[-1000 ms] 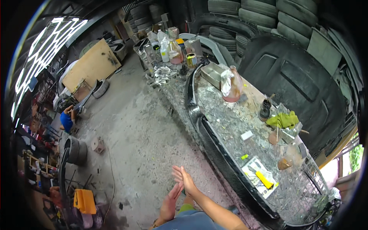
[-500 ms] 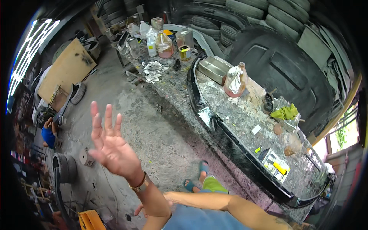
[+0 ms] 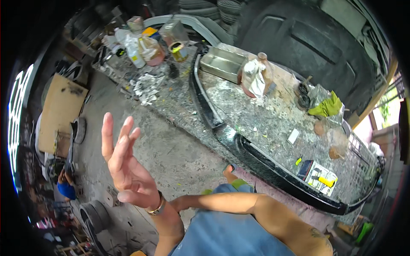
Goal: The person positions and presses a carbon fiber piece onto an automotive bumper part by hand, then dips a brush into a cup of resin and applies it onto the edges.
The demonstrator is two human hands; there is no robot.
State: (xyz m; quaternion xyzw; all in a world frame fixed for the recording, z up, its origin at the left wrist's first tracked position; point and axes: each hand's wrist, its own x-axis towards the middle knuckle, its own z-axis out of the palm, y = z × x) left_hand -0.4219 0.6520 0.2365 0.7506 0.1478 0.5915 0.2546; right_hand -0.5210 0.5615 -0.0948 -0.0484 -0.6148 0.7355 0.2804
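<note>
My left hand (image 3: 133, 168) is raised over the floor, left of the workbench, its fingers stretched upward and holding nothing. A wristwatch (image 3: 158, 205) circles that wrist. My right arm (image 3: 222, 202) crosses in front of my body, and its hand is hidden behind my left forearm, so its fingers do not show. On the workbench (image 3: 252, 117) lies a long curved black car body trim piece (image 3: 260, 160) with a carbon-weave surface. It runs along the bench's near edge, apart from both hands.
A metal tray (image 3: 222, 66), a jug with a white rag (image 3: 256, 81), an olive cloth (image 3: 328, 106) and a yellow-handled tool (image 3: 326, 181) sit on the bench. Bottles (image 3: 136, 53) and crumpled paper (image 3: 147, 88) lie at its far left. Wheel rims (image 3: 95, 215) stand on the floor; a person in blue (image 3: 66, 190) is farther left.
My view has swung, shifting the bench's far end left. My left hand has turned from palm facing me to more side-on, its fingers closer together. My right fingers, partly visible before, are now hidden.
</note>
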